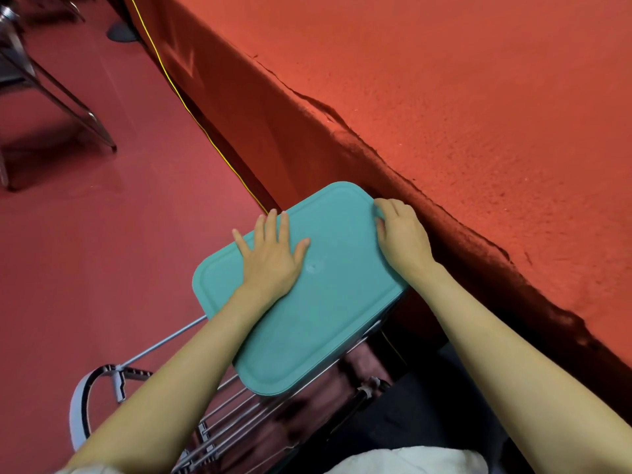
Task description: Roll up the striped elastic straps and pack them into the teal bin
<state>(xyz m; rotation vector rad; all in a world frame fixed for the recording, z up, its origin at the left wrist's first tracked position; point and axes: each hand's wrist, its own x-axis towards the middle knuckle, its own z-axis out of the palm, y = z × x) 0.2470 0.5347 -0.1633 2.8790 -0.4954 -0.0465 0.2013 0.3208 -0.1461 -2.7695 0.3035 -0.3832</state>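
Now the left hand (270, 261) lies flat on the teal lid (328, 309), fingers straight and slightly spread. The right hand (402, 236) curls its fingers over the lid's far corner, gripping the edge. The lid covers the bin (385, 314), which sits on a wire rack (236, 419) just beside the red table (478, 97). Whatever is inside is hidden, and only a sliver of the bin's wall shows.

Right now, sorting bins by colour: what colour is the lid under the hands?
Plain teal lid, clearest in the head view.
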